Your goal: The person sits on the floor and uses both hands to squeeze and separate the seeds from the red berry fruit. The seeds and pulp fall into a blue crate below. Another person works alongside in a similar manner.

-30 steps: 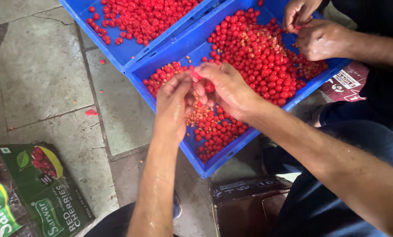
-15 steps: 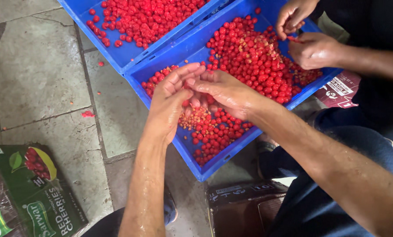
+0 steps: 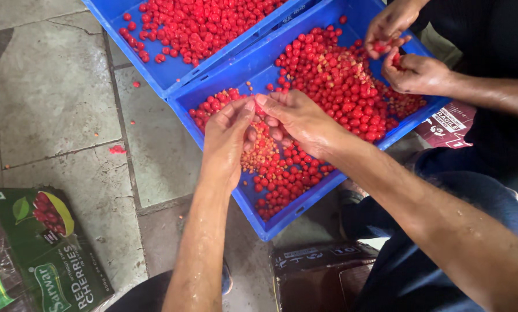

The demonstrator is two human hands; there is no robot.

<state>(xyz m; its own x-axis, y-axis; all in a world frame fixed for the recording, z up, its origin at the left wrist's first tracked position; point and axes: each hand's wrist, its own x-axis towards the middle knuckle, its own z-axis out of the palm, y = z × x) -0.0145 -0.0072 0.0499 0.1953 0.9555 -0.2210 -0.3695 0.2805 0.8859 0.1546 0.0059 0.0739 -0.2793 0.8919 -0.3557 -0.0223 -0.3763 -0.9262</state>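
Note:
My left hand [image 3: 227,136] and my right hand [image 3: 296,118] meet fingertip to fingertip over the near blue crate [image 3: 296,212]. Between them they pinch a small red cherry [image 3: 260,100]. Below the hands lie red cherries [image 3: 340,81] mixed with pale pits [image 3: 259,151]. At the crate's far right end, another person's two hands [image 3: 415,72] work on cherries of their own.
A second blue crate [image 3: 172,81] of red cherries butts against the first at the top. A green printed cherry carton [image 3: 39,248] lies on the stone floor at bottom left, a brown carton [image 3: 316,271] by my knees, a dark red packet [image 3: 449,127] at right.
My hands have lifted off the cherry pile and drawn together, fingertips now pinching one cherry. The other person's hands have stayed at the crate's far end.

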